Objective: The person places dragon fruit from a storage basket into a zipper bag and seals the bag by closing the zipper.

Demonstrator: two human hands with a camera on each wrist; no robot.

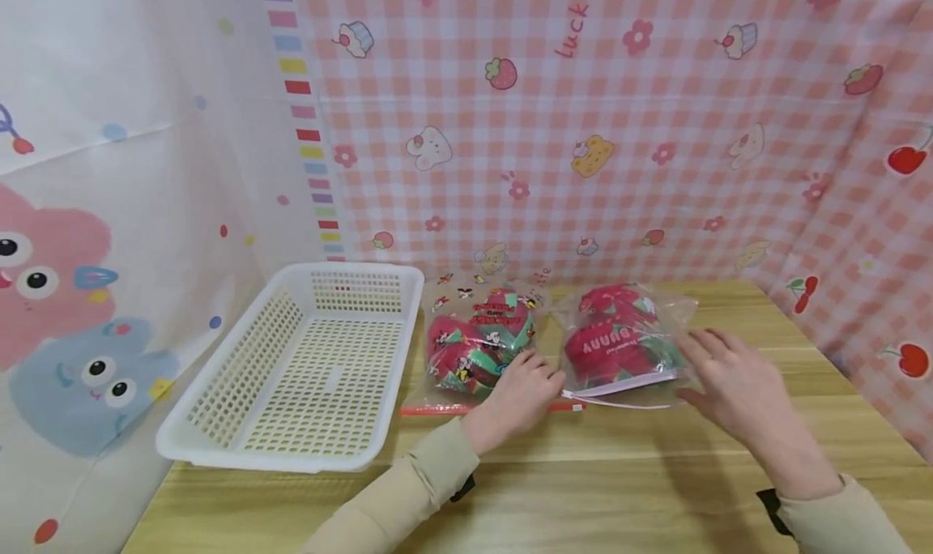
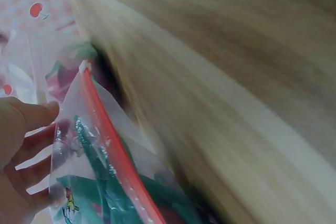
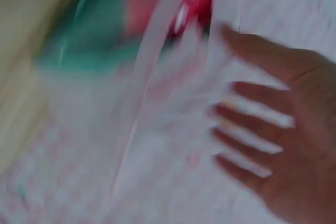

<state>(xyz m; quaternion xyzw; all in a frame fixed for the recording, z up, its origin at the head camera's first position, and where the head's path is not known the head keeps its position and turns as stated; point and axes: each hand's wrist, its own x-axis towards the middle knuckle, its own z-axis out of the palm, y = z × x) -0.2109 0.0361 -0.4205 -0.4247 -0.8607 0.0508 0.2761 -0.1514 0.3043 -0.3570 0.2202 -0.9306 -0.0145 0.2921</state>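
Note:
Two clear zip bags lie side by side on the table, each with red-and-green rounded items inside whose kind I cannot tell. The left zip bag (image 1: 477, 343) has a red zip strip and printed cartoon figures. My left hand (image 1: 521, 388) is at its right side, fingers loosely bent; in the left wrist view the fingers (image 2: 37, 145) lie along the plastic without a clear grip. The right zip bag (image 1: 619, 343) has a pale zip edge facing me. At its right side is my right hand (image 1: 736, 392), its fingers spread apart in the blurred right wrist view.
A white perforated plastic basket (image 1: 408, 351) stands to the left of the bags. Everything rests on a wood-grain table (image 1: 605, 489). A pink checked cloth (image 1: 554, 100) hangs behind, and printed cloths flank both sides.

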